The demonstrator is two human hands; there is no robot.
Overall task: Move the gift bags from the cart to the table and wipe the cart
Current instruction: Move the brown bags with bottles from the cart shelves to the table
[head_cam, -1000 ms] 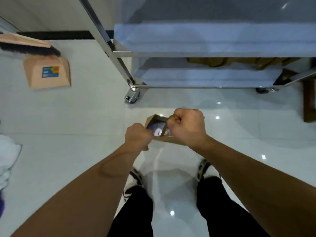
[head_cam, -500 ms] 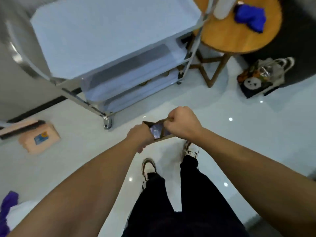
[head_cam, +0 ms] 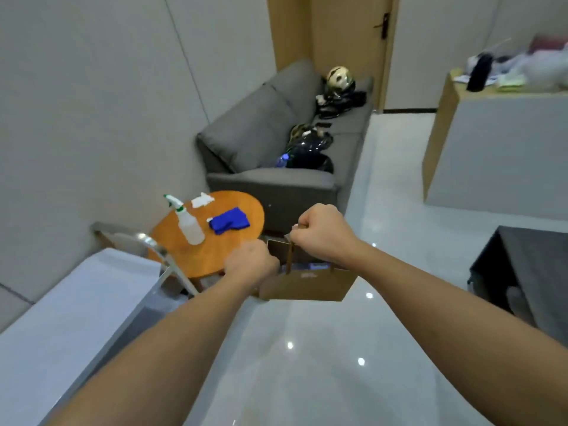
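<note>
Even, dim-ish indoor light from overhead; small specular spots glared on the glossy floor [head_cam: 307,348]. Wide-angle bending at edges. Motion blur smeared the clutter top right; left hand [head_cam: 250,265] soft.

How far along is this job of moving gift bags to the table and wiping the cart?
Done: the visible cart top holds no bags. In hand: the left hand and right hand grip a brown gift bag in the air beside the round table. Left: setting it down, then wiping; spray bottle and blue cloth lie untouched.
</note>
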